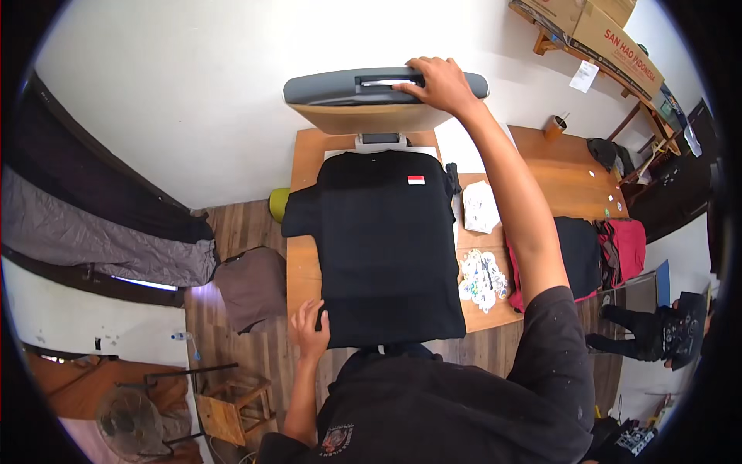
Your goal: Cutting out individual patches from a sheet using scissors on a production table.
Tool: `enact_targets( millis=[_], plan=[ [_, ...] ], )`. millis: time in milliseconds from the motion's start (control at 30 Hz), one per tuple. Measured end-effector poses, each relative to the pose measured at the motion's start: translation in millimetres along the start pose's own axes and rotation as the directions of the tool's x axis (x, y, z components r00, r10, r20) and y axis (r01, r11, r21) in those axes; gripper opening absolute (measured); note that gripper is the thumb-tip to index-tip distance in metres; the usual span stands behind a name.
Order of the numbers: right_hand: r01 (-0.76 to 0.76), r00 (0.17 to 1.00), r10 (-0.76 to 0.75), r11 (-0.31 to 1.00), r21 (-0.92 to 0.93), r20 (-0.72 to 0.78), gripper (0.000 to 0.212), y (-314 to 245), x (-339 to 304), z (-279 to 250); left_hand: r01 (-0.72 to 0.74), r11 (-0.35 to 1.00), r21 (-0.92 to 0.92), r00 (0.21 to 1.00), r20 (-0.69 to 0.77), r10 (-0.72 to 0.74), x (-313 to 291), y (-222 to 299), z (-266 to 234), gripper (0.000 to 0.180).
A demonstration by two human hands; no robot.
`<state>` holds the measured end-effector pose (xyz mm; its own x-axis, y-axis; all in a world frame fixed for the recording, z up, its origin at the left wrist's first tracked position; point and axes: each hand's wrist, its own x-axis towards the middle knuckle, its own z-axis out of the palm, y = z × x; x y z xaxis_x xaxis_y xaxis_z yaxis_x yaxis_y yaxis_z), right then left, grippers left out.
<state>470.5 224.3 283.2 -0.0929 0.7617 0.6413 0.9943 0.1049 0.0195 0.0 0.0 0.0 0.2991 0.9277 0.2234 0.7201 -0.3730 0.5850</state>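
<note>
A black T-shirt (386,255) lies spread flat, neck end away from me, with a small red-and-white patch (416,180) on its chest. Behind its collar, the grey upper lid of a heat press (325,88) is raised. My right hand (442,83) reaches up and grips the handle (386,83) on the lid, fingers wrapped over it. At the shirt's lower left corner is my left hand (309,329), its fingers loosely bent and apart, beside or touching the hem. Most of the press's lower bed is covered by the shirt.
Right of the shirt, the wooden table (541,166) bears white sheets (481,207), a pile of printed cut-outs (483,280), folded red and black clothes (578,251) and a brown cup (555,127). Cardboard boxes (618,46) sit on a shelf. A stool (236,410) and fan (130,421) stand lower left.
</note>
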Motion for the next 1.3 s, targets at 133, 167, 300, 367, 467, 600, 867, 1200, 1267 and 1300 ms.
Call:
enact_targets(
  millis=[133, 167, 300, 367, 467, 600, 867, 1200, 1267, 1300],
  plan=[
    [0.083, 0.996, -0.081, 0.996, 0.042, -0.047, 0.048, -39.2, -36.7, -13.5, -0.2, 0.977, -0.081, 0.977, -0.093, 0.192, 59.5, 38.8, -38.1, 0.026],
    [0.105, 0.99, -0.097, 0.992, 0.072, -0.1, 0.046, -52.7, -38.4, -5.4, -0.272, 0.958, -0.091, 0.96, -0.102, 0.262, 91.9, 32.2, -50.1, 0.027],
    [0.108, 0.993, -0.113, 0.982, 0.156, 0.022, 0.038, -55.4, -105.6, -23.9, -0.411, 0.904, -0.116, 0.897, -0.232, 0.377, 140.5, 122.3, -30.7, 0.031],
    [0.157, 0.986, -0.166, 0.961, 0.229, 0.024, 0.036, -30.1, -156.4, -62.0, -0.417, 0.904, -0.091, 0.881, -0.284, 0.378, 131.7, 206.2, -14.0, 0.035],
    [-0.022, 1.0, 0.027, 0.955, 0.297, -0.014, 0.037, -118.5, -146.7, -14.1, -0.557, 0.822, 0.117, 0.82, -0.077, 0.567, 217.0, 152.8, -73.0, 0.053],
    [-0.083, 0.996, 0.071, 0.927, 0.367, 0.047, 0.038, -159.5, -166.1, 9.8, -0.653, 0.743, 0.147, 0.757, 0.145, 0.637, 241.9, 121.3, -73.2, 0.047],
    [-0.032, 0.996, 0.011, 0.966, 0.256, 0.084, 0.037, -155.3, -304.7, 42.9, -0.695, 0.717, 0.051, 0.698, 0.288, 0.656, 161.9, 104.3, 17.1, 0.048],
    [-0.092, 0.988, 0.049, 0.948, 0.305, 0.146, 0.034, -173.9, -360.7, 80.4, -0.676, 0.735, 0.054, 0.716, 0.283, 0.638, 119.9, 52.6, 68.8, 0.048],
    [-0.098, 0.987, 0.054, 0.95, 0.298, 0.153, 0.033, -176.8, -371.0, 86.8, -0.671, 0.74, 0.054, 0.721, 0.282, 0.633, 113.2, 43.8, 78.7, 0.048],
    [-0.105, 0.985, 0.058, 0.951, 0.29, 0.163, 0.033, -178.0, -374.8, 90.1, -0.675, 0.735, 0.065, 0.719, 0.277, 0.637, 110.3, 45.0, 80.1, 0.048]
  ],
)
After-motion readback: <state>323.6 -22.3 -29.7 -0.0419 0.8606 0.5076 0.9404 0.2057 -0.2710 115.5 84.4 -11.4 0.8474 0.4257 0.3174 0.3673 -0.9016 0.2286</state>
